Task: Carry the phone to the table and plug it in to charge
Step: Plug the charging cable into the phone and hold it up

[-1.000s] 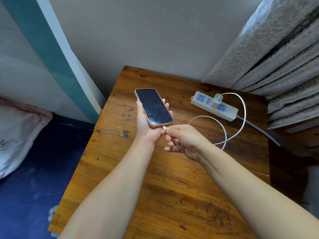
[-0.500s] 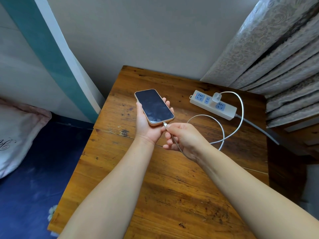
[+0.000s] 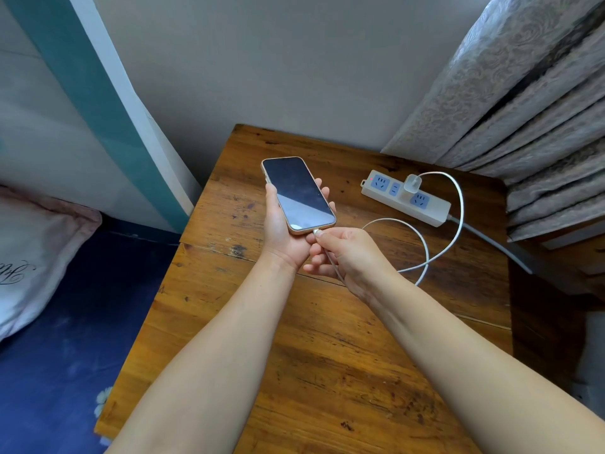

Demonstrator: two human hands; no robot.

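- Phone (image 3: 299,194) sits at the centre of the frame, held above the tabletop (image 3: 327,355), screen up and dark, with a pale reflection across its lower half.
- It has a light, rose-toned case and lies tilted, its top end pointing toward the upper left of the frame.
- Left hand (image 3: 284,229) cradles the phone from beneath, thumb along its left edge and fingertips showing past its right edge; this hand is clasped around the phone.
- Right hand (image 3: 347,255), just right of and below the phone, pinches the connector (image 3: 317,231) of a white charging cable (image 3: 425,247) between thumb and forefinger.
- That connector touches the phone's bottom edge; whether it is fully seated cannot be told.
- From the right hand the cable runs under the palm, curls in a loop on the tabletop at centre right, then arcs up to a white charger (image 3: 412,184).
- That charger is plugged into a white power strip (image 3: 406,197) with blue sockets, lying at the upper right of the tabletop.
- A grey cord (image 3: 491,244) leaves the strip's right end and runs toward the right edge of the frame.
- A patterned grey curtain (image 3: 523,93) hangs at upper right.
- A bed with a dark blue sheet (image 3: 65,339) and a pale pillow (image 3: 36,250) fills the lower left.
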